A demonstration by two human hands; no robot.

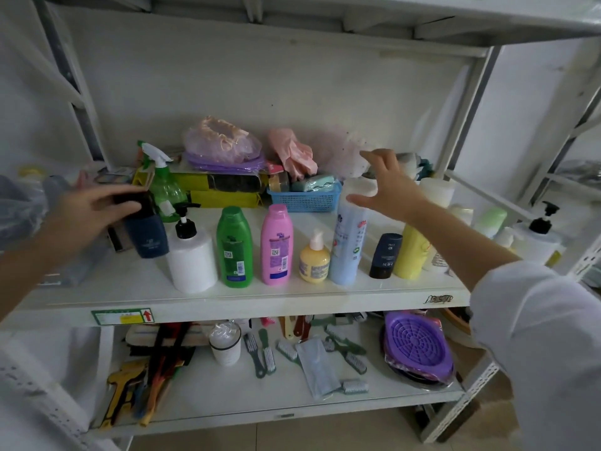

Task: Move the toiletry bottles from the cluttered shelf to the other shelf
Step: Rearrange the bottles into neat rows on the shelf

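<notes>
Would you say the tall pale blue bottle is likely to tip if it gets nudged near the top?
Probably: the pale blue bottle is tall and narrow, so a high push could topple it. Its smooth plastic looks rigid, perhaps slippery. The right hand hovers open by its cap.

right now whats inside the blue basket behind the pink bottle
The blue basket holds a pale green packet and a round jar, both poking above the rim. Anything lower down is hidden by the basket wall.

White metal shelving (247,301), white wall (260,79), beige tiled floor (292,434)
</notes>
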